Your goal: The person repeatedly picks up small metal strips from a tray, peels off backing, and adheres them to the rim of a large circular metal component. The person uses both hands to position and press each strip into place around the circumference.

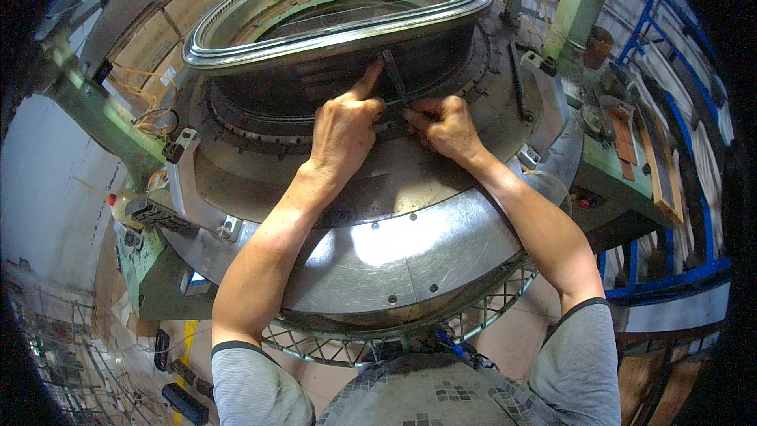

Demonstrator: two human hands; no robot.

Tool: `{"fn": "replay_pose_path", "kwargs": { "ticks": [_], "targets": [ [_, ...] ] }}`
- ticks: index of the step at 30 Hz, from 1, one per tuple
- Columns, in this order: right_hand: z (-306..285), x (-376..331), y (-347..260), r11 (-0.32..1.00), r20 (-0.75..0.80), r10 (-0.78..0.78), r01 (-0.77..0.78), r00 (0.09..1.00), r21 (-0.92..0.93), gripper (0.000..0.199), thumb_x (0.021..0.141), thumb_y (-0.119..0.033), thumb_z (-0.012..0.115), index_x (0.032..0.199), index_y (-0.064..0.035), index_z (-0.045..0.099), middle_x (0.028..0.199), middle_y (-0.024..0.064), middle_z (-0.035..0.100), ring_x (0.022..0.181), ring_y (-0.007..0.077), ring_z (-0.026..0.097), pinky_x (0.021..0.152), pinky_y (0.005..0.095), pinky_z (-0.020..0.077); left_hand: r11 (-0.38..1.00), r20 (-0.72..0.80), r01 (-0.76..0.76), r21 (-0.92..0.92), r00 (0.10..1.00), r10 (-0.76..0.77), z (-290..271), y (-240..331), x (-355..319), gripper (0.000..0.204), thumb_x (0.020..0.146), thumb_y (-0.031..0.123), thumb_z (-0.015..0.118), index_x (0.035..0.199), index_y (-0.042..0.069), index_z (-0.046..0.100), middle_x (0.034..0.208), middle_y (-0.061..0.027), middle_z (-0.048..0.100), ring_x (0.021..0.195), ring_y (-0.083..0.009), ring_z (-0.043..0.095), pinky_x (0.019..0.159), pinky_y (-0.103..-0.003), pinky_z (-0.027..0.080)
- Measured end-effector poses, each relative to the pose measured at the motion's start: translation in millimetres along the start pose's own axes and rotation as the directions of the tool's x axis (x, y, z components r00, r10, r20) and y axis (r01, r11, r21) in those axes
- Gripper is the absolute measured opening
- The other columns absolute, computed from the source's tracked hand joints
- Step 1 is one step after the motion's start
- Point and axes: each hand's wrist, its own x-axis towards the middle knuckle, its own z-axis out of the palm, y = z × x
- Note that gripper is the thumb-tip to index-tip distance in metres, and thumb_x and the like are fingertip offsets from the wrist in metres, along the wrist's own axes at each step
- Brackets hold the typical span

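My left hand reaches to the dark cylinder wall of a large round machine, holding nothing I can see. Its index finger points up beside a narrow dark metal strip, the thumb sticks out to the right, and the other fingers are curled. The strip leans against the wall under the shiny ring. By the strip's lower end, my right hand has thumb and index finger pinched together just above the slotted ring. What they pinch is too small to make out.
A broad polished metal rim curves between my forearms. Metal brackets and green machine posts stand at the sides. At right are a wooden-edged shelf and a blue rack. Orange cables hang at left.
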Motion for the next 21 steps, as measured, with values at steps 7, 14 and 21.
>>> {"fn": "replay_pose_path", "kwargs": {
  "ticks": [7,14,21],
  "targets": [
    [0.1,0.1,-0.5,1.000,-0.002,0.007,-0.007,1.000,0.000,0.020,0.094,-0.015,0.070,0.081,-0.0003,0.074,0.065,0.0021,0.067,0.052,0.0074,0.054,0.048,0.0264,0.0422,0.999,0.025,0.034,-0.021,0.999,-0.033,-0.2,1.7,0.1,0.017,0.072,-0.009,0.060,0.079,0.000,0.072,0.137,-0.0182,0.060,0.098,-0.0381,0.071,0.082,-0.041,0.059],
    [-1.9,0.3,-4.0,0.999,0.004,0.038,-0.038,0.999,-0.035,0.022,0.094,-0.016,0.070,0.081,0.0003,0.074,0.062,0.0021,0.066,0.051,0.0079,0.053,0.048,0.0269,0.0418,1.000,0.024,0.007,-0.002,1.000,-0.007,1.2,0.8,0.2,0.019,0.068,-0.009,0.060,0.079,0.001,0.072,0.141,-0.0167,0.057,0.095,-0.0364,0.072,0.081,-0.040,0.060],
    [-0.9,0.6,-3.0,1.000,-0.008,0.018,-0.018,1.000,-0.005,0.021,0.093,-0.016,0.070,0.081,0.0001,0.074,0.061,0.0016,0.065,0.052,0.0073,0.053,0.048,0.0270,0.0416,1.000,0.010,-0.019,0.004,1.000,0.019,0.6,1.0,-0.2,0.019,0.065,-0.010,0.061,0.077,0.001,0.072,0.144,-0.0160,0.055,0.091,-0.0356,0.073,0.078,-0.040,0.061]
  ]
}}
